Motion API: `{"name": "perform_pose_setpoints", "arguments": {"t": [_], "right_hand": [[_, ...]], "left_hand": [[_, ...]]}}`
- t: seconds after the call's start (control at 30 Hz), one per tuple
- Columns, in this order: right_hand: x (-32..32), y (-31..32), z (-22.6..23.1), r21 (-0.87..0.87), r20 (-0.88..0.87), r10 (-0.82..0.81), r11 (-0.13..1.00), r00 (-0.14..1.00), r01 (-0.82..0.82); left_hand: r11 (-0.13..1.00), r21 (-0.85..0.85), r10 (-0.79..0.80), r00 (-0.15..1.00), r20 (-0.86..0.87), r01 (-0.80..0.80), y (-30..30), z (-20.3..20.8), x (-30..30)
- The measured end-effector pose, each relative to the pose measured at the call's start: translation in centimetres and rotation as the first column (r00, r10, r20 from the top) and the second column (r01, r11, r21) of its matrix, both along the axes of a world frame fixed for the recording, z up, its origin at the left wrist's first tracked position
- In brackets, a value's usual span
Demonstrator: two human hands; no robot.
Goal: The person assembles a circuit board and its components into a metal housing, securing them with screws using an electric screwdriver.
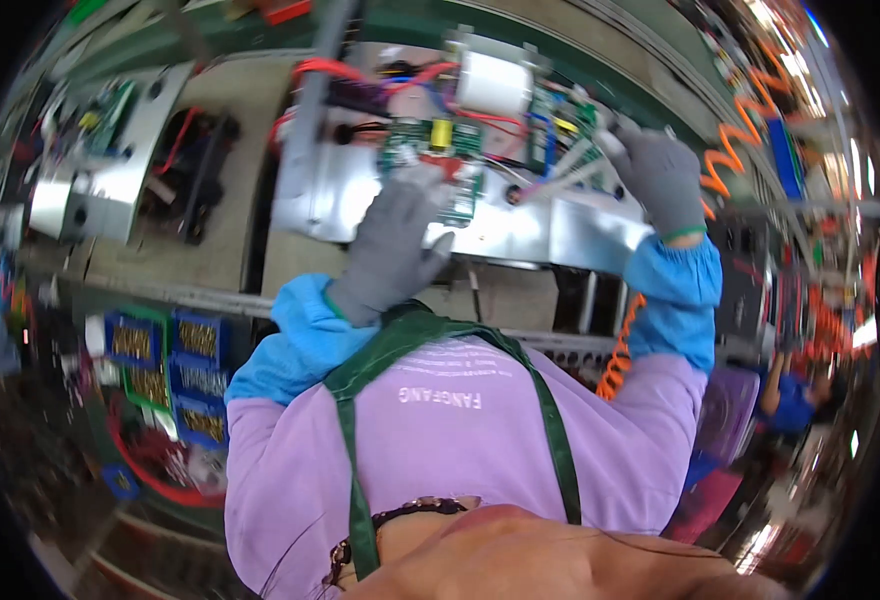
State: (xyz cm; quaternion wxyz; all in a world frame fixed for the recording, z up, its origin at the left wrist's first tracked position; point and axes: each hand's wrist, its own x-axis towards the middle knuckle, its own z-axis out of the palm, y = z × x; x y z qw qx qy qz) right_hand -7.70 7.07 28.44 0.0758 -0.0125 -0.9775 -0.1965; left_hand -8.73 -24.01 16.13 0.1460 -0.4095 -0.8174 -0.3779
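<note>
In the head view, my grey-gloved left hand (385,245) has its fingers stretched over the green rectangular circuit board (467,142), thumb apart, grasping nothing I can see. The board lies on a shiny silver metal plate (510,238), between my hands. My grey-gloved right hand (663,180) is curled by a long whitish strip (560,178); I cannot tell whether it grips it. A white cylinder (495,82) sits beyond, between both hands.
</note>
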Motion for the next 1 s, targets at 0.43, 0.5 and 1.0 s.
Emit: {"name": "perform_pose_setpoints", "arguments": {"t": [0.43,0.5,1.0], "right_hand": [[-1.6,-0.4,-3.2,-0.995,0.047,-0.214,0.073,0.976,0.064],[-2.1,-1.0,-3.0,-0.970,0.069,-0.166,0.217,0.984,0.105],[-2.2,8.8,-10.1,-0.715,0.426,-0.242,0.500,0.872,0.488]], "left_hand": [[0.861,0.026,0.380,0.677,0.631,-0.508,-15.5,-9.5,7.5],[0.770,-0.080,0.540,0.580,0.610,-0.633,-19.3,-12.3,9.0],[-0.362,-0.203,0.811,-0.414,0.414,-0.910,-52.9,-17.9,17.8]]}}
